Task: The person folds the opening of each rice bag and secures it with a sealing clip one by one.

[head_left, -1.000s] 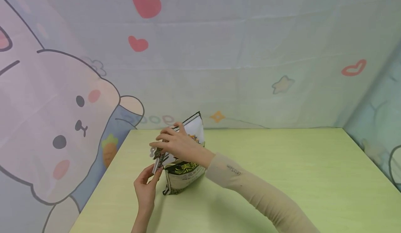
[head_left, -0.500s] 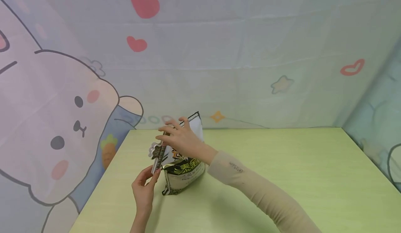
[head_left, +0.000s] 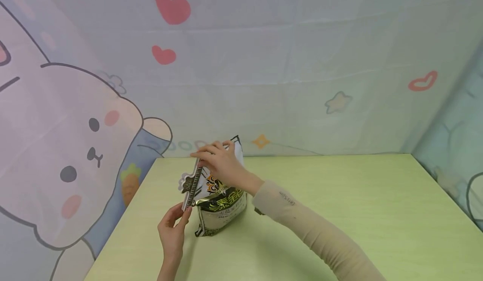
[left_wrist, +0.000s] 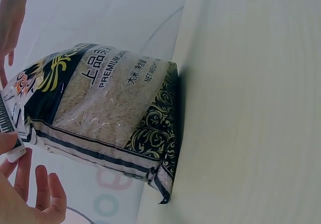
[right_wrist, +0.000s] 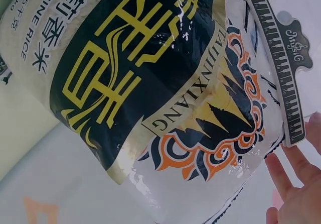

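Note:
A bag of rice (head_left: pixel 226 209) with a clear lower part and a black-and-gold band stands on the table, its white top leaning left. Along the top's left edge lies a long bag clip (head_left: pixel 193 188) with piano keys and a "Music" handle (right_wrist: pixel 297 45). My left hand (head_left: pixel 172 232) pinches the clip's lower end between thumb and fingers; the left wrist view shows its other fingers (left_wrist: pixel 50 186) loose. At the clip's upper end is my right hand (head_left: pixel 222 161), fingers fairly straight. In the right wrist view its fingertips (right_wrist: pixel 300 158) touch that end beside the bag's edge.
The pale green table (head_left: pixel 332 209) extends to the right of the bag. Behind it hangs a cloth backdrop (head_left: pixel 283 63) with a rabbit, hearts and stars. My right sleeve (head_left: pixel 302 226) crosses in front of the bag's right side.
My right hand has shifted up and right along the clip toward its upper end, uncovering the handle and keys. My left hand stays at the lower end, and the bag stands where it was.

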`<state>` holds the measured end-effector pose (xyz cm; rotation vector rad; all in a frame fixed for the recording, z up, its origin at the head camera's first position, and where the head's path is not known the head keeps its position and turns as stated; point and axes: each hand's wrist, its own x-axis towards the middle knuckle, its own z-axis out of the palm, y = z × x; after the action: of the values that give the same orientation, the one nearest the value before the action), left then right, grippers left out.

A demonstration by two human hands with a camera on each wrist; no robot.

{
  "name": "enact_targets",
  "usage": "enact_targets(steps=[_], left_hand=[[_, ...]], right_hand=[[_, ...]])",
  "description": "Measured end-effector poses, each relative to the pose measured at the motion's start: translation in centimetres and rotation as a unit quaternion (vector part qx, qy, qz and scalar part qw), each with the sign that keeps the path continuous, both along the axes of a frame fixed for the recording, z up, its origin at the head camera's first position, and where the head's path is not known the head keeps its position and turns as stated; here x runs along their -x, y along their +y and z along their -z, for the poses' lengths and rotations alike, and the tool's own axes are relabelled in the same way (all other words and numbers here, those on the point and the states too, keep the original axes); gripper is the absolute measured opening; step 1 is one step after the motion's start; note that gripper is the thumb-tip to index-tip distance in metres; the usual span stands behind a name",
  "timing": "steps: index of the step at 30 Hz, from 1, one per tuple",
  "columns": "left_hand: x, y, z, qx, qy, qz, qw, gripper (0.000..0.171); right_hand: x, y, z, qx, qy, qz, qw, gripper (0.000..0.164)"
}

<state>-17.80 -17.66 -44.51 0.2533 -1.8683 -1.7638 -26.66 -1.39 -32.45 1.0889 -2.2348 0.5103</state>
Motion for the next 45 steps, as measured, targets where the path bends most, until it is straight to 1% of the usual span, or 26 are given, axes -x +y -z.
enact_targets(steps=[3,4,6,7,10,11,12,14,15,18,21,28,38,45], left_hand=[[0.1,-0.1,0.4,-0.005,0.006,-0.002,1.0,0.024],[0.2,-0.1,0.7,-0.007,0.008,-0.001,0.9999,0.023],[0.5,-0.5,1.7,-0.011,0.028,0.01,0.9995,0.021],[0.6,-0.6,2.0,-0.011,0.032,0.013,0.9993,0.02],[0.6,-0.7,2.2,-0.008,0.039,0.01,0.9991,0.019],[0.5,-0.6,2.1,-0.01,0.042,0.01,0.999,0.02],[0.4,-0.4,1.6,-0.008,0.036,0.003,0.9993,0.02],[0.1,-0.1,0.9,0.007,0.027,-0.01,0.9996,0.021],[0.0,-0.1,0.7,0.014,0.026,-0.011,0.9995,0.021],[0.0,0.0,0.4,0.034,0.028,-0.015,0.9989,0.02],[0.0,0.0,0.4,0.048,0.031,-0.017,0.9982,0.019],[-1.2,0.8,-1.9,0.051,0.038,-0.009,0.998,0.015],[-1.2,0.8,-2.0,0.048,0.044,-0.011,0.9978,0.014],[-1.2,0.8,-1.9,0.048,0.043,-0.015,0.9978,0.014]], right_hand=[[0.1,0.0,0.0,0.002,-0.014,0.015,1.0,0.03],[0.1,0.0,0.1,0.001,-0.017,0.021,1.0,0.03],[0.2,0.1,0.2,0.003,-0.018,0.029,0.999,0.031],[0.2,0.1,0.2,0.003,-0.018,0.031,0.999,0.03],[0.2,0.1,0.3,0.005,-0.014,0.028,0.999,0.028],[0.3,0.1,0.3,0.007,-0.012,0.027,1.0,0.028],[0.3,0.1,0.4,0.008,-0.009,0.027,1.0,0.027],[0.3,0.1,0.4,0.013,-0.001,0.026,1.0,0.025],[0.4,0.0,0.4,0.016,0.005,0.027,0.999,0.023],[0.4,-0.1,0.4,0.029,0.018,0.031,0.999,0.019],[0.3,-0.3,0.4,0.04,0.031,0.04,0.998,0.016],[0.6,-0.7,0.7,0.046,0.059,0.065,0.995,0.014],[0.3,-0.8,0.5,0.042,0.048,0.078,0.995,0.017],[0.4,-0.8,0.8,0.038,0.076,0.083,0.993,0.016]])
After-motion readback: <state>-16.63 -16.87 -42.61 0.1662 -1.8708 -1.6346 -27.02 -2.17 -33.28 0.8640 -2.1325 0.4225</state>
